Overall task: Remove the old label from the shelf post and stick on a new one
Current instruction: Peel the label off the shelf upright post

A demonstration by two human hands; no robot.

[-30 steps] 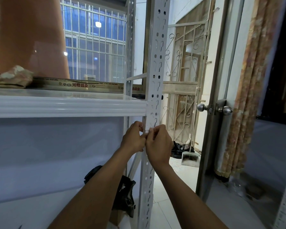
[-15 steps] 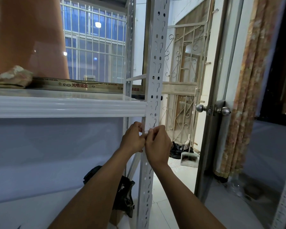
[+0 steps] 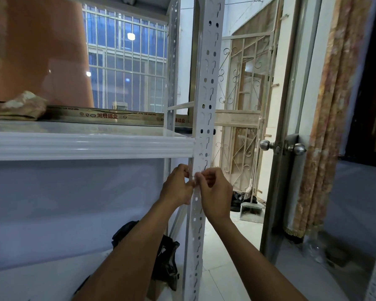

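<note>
A white perforated shelf post [image 3: 205,105] runs from the top of the view to the floor. A pale translucent label [image 3: 201,158] lies on the post just under the shelf edge. My left hand [image 3: 178,185] is at the post's left side with its fingers curled, fingertips at the label's lower edge. My right hand [image 3: 215,192] is on the post's front and right side, thumb and forefinger pinched at the same lower edge. The hands almost touch, and the fingers hide the label's bottom corner.
A white shelf board [image 3: 89,146] joins the post from the left, carrying a stone [image 3: 17,106] and a boxed metal strip [image 3: 109,116]. A black bag [image 3: 165,257] lies below. A door with a round knob [image 3: 267,145] stands open on the right, beside a curtain [image 3: 334,105].
Both hands stay at the same spot on the post, with only slight finger movement at the label's lower edge. The view has shifted a little.
</note>
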